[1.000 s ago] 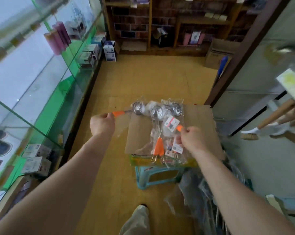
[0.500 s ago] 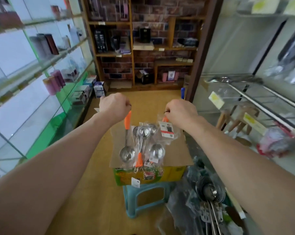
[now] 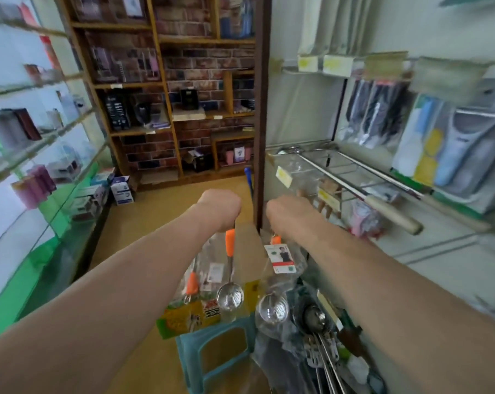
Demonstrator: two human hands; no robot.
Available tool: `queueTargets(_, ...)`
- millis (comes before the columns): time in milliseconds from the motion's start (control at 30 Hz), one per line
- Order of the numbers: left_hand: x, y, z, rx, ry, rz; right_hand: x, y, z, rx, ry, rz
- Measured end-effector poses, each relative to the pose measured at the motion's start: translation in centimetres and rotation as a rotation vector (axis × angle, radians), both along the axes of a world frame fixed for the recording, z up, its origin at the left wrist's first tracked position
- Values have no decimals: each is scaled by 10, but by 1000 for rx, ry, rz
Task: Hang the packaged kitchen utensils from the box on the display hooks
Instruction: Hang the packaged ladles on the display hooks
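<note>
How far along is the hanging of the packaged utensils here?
Done: nothing that this picture confirms. In hand: the left hand grips a bagged scoop by its orange handle, the right hand holds a bagged strainer, both hanging above the box. Left: neither is on the hooks yet, and another pack lies on the box.

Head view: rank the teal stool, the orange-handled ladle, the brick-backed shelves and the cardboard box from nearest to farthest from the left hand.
1. orange-handled ladle: gripped by the left hand, hanging under it.
2. cardboard box: below the hands, on the stool.
3. teal stool: under the box, on the floor.
4. brick-backed shelves: at the far end of the aisle.
</note>
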State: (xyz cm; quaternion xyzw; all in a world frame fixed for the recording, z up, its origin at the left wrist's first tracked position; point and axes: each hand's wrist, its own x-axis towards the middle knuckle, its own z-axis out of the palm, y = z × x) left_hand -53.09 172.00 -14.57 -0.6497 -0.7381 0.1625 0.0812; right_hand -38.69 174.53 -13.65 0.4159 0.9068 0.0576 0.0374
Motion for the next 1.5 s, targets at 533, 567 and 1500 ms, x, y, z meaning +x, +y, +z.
queueTargets(533,115,-41,5,45,184,-542,86,-96,3,75,-107,-393)
queueTargets(567,120,-49,6,49,204,-582,91,-105,1,72,-117,-426)
queueTargets(1500,376,-301,63,234,130,-1281,316,-431,62,135,-105,-1110)
